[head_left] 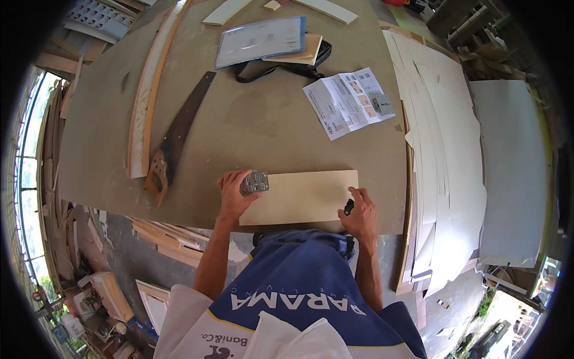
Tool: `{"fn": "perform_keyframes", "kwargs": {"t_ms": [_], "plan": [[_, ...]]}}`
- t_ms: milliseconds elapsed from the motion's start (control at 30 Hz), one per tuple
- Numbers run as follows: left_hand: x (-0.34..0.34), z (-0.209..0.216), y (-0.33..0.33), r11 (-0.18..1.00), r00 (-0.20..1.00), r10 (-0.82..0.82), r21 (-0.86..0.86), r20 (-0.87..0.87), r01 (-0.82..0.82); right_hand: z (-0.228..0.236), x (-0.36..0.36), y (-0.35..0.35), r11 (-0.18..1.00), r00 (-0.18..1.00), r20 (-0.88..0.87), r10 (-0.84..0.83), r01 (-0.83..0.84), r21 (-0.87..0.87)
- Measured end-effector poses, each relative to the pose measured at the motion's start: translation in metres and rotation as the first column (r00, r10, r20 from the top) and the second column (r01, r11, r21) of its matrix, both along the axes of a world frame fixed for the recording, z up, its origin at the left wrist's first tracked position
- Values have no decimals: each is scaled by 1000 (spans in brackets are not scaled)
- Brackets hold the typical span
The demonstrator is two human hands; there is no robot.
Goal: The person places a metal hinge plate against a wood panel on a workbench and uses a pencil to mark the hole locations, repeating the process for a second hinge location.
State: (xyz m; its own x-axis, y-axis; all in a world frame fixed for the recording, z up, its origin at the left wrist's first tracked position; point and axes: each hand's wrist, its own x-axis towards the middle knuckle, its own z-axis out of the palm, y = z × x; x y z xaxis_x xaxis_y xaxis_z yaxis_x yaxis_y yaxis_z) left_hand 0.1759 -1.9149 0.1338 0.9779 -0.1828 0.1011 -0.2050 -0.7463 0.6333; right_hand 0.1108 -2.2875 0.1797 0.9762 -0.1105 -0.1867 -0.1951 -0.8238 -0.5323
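A pale rectangular wooden board (pixel 302 197) lies flat along the near edge of the worktable (pixel 257 131). At its left end my left hand (pixel 232 194) is closed on a small grey metal fitting (pixel 255 182) with holes and rounded corners, held over the board's upper left corner. My right hand (pixel 361 216) is at the board's right end, its fingers curled around a small black object (pixel 348 207). The fingers cover most of that object, so its kind cannot be made out.
A handsaw (pixel 179 131) and a long wooden strip (pixel 149 96) lie at the left. Farther back are a folded printed sheet (pixel 350 103), a clear blue-edged folder (pixel 261 42) and a black strap (pixel 278 73). Stacked pale sheets (pixel 445 155) stand beyond the table's right edge.
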Motion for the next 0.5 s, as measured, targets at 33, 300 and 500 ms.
{"fn": "perform_keyframes", "kwargs": {"t_ms": [33, 300, 500], "plan": [[-1, 2, 3, 1000, 1000, 8, 3, -13, -8, 1, 7, 13, 995, 995, 28, 95, -95, 26], [-6, -18, -13, 967, 992, 74, -235, -97, -96, -12, 48, 36, 919, 914, -110, 391, -394, -6], [-7, -19, -66, 965, 991, -41, -263, -125, 7, -4, 48, -35, 930, 928, -114, 355, -363, -55]]}}
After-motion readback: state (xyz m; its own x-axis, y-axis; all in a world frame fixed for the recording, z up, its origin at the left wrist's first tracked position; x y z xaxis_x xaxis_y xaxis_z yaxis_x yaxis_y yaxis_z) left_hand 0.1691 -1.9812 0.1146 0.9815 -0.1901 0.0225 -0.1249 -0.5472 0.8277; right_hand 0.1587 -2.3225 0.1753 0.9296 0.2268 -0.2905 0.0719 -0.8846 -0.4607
